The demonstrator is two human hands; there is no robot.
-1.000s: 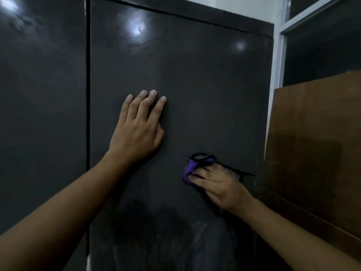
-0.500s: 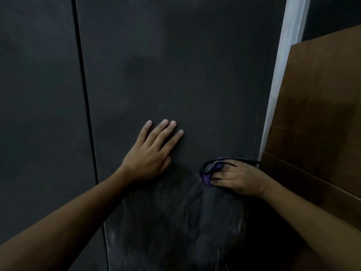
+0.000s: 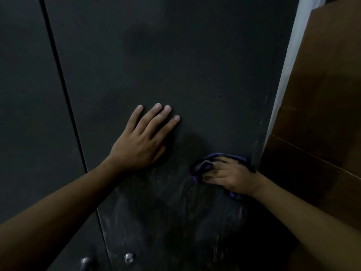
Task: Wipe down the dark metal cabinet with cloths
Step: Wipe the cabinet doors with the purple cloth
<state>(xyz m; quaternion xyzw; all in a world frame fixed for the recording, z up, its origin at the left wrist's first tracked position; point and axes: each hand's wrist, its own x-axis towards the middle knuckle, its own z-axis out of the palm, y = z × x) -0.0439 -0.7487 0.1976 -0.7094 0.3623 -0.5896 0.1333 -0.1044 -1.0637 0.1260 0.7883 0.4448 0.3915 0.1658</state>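
Note:
The dark metal cabinet (image 3: 175, 65) fills most of the view, with a vertical seam between its two doors at the left. My left hand (image 3: 142, 141) lies flat on the right door, fingers straight and spread. Lower right, my right hand (image 3: 230, 177) grips a bunched purple cloth (image 3: 203, 167) and presses it against the door close to its right edge. Pale wipe streaks cover the door below both hands.
A brown wooden board (image 3: 322, 114) leans right beside the cabinet's right edge, with a pale strip of wall or frame (image 3: 289, 65) between them. Two metal knobs or locks (image 3: 129, 258) sit near the seam at the bottom.
The view has tilted downward, so the cabinet top is out of sight and the knobs appear. My right hand with the cloth has slid right toward the door's edge. My left hand stays flat.

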